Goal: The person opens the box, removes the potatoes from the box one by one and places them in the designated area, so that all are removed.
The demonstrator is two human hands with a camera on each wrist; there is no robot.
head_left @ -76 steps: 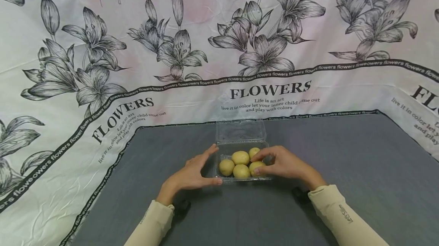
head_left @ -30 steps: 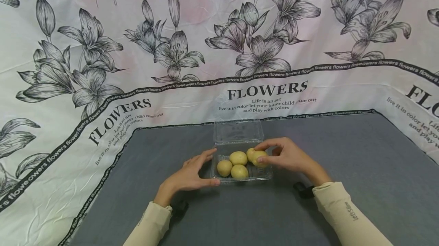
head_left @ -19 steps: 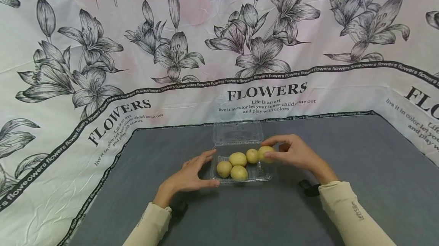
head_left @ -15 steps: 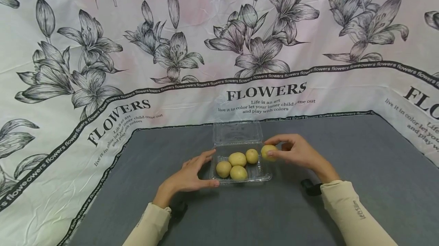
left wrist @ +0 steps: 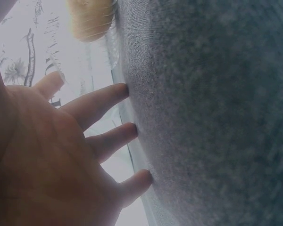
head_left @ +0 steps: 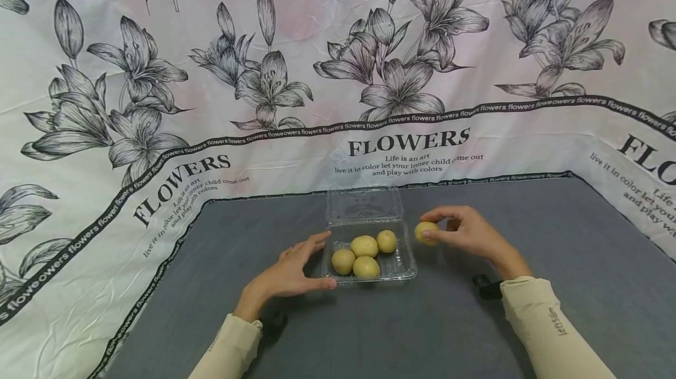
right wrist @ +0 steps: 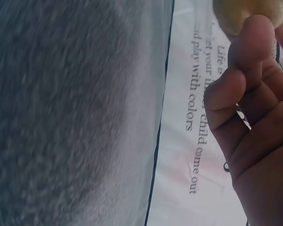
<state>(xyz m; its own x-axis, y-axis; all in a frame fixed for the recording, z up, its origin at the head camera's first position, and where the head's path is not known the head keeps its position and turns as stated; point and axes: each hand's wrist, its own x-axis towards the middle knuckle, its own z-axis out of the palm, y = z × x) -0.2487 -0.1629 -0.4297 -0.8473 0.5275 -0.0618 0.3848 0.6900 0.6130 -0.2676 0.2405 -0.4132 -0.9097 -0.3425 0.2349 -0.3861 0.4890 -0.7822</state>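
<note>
Starting at the left, we see the left grip (head_left: 290, 270) with its fingers spread and nothing held, curved about the near-left corner of the box (head_left: 405, 267); thumb and forefinger lie at its rim, though we cannot tell whether they press on it. Within the box, four fruits sit bunched toward the left: the left fruit (head_left: 343, 261), then the back fruit (head_left: 364, 246) and the front fruit (head_left: 367, 268) side by side in depth, then the right fruit (head_left: 386, 242) near the back, with bare floor in front of it. The clear lid (head_left: 364, 205) is folded up behind. Just beyond the right wall, apart from it, is the fifth fruit (head_left: 424, 233), pinched between the thumb and fingers of the right grip (head_left: 467, 231). Whether it touches the desk (head_left: 338, 332) we cannot tell. We take the step in hand to be shifting one fruit across that wall, most likely out of the box. If so, the next move calls for us to carry it far enough right to leave room beside the box, bring it gently down, and part the fingers only once it is steady, since something so round could roll.
</note>
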